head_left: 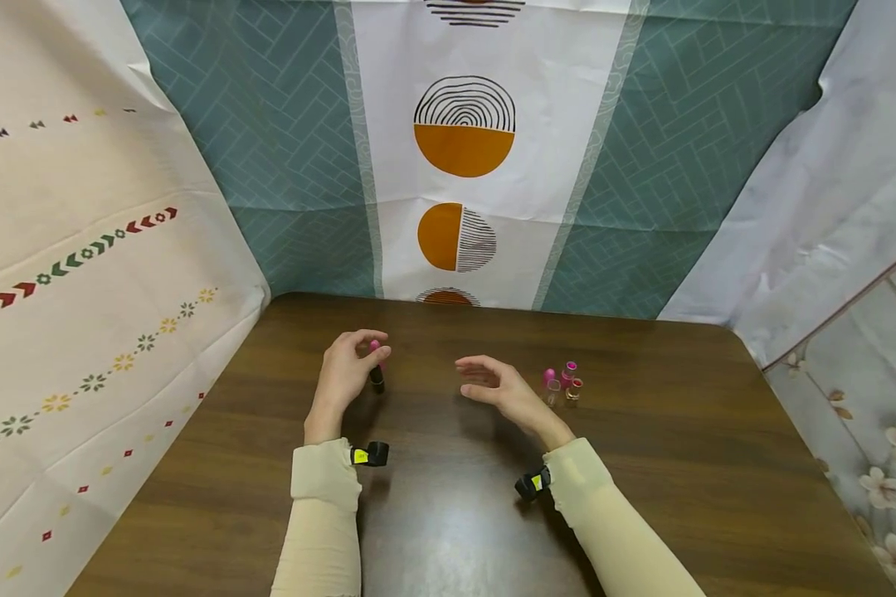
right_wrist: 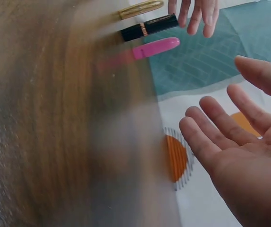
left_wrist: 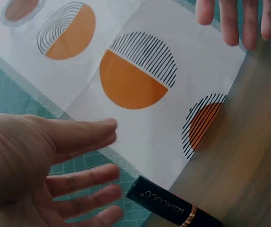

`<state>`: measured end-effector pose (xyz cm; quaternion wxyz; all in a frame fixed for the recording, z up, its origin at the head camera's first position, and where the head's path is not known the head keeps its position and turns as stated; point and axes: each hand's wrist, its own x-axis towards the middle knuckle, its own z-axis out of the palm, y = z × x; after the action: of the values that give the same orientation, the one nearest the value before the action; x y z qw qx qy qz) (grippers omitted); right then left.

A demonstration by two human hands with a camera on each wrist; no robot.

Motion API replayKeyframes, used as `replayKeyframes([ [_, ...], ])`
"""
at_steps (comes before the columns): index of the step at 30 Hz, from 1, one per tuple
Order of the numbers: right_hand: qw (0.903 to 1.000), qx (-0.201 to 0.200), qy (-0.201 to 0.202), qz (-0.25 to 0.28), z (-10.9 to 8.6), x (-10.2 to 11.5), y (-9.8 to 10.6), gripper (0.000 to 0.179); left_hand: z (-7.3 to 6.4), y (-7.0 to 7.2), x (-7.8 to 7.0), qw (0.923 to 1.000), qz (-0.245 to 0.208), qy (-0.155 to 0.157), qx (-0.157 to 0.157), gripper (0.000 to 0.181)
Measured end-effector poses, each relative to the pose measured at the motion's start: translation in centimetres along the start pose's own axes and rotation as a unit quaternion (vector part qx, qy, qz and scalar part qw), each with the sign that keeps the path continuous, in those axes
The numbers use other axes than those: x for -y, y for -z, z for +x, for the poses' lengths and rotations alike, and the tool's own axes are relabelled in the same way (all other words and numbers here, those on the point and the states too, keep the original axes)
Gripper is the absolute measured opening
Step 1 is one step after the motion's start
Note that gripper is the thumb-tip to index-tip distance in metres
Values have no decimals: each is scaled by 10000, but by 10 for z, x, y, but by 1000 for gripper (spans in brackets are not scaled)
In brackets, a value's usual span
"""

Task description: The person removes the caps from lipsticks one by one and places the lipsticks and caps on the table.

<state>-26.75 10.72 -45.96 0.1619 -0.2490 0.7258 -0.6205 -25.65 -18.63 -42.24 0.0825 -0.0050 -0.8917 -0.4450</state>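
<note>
My left hand (head_left: 346, 369) hovers by a black lipstick tube (head_left: 377, 380) that stands upright on the table, its fingers relaxed and apart. White lettering and a gold-coloured band show on the black tube (left_wrist: 161, 201) in the left wrist view, just beyond my fingertips. Beside it stand a pink tube (right_wrist: 156, 48) and a gold tube (right_wrist: 140, 9); in the head view the left hand hides the gold one. My right hand (head_left: 504, 388) is held over the middle of the table, palm turned inward, fingers loosely extended, holding nothing.
Right of my right hand stands a small cluster: a pink piece (head_left: 548, 376), a magenta tube (head_left: 569, 372), a clear piece (head_left: 552, 392) and a gold-based one with a red top (head_left: 574, 389). A patterned cloth (head_left: 466, 191) hangs along the back edge of the brown table (head_left: 679, 464).
</note>
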Motion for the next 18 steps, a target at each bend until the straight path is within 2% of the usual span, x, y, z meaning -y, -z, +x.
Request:
replayKeyframes([
  [6,9992,-76,-95,384,6,-10,-4,53,-1,-1,2,9986,142,211,473,32],
  [14,9971,-43,-174,743,12,-19,-11,53,1,-3,8,9974,302,340,563,31],
  [18,9940,80,-302,1049,15,-17,-15,53,1,-1,10,9957,343,544,672,34],
])
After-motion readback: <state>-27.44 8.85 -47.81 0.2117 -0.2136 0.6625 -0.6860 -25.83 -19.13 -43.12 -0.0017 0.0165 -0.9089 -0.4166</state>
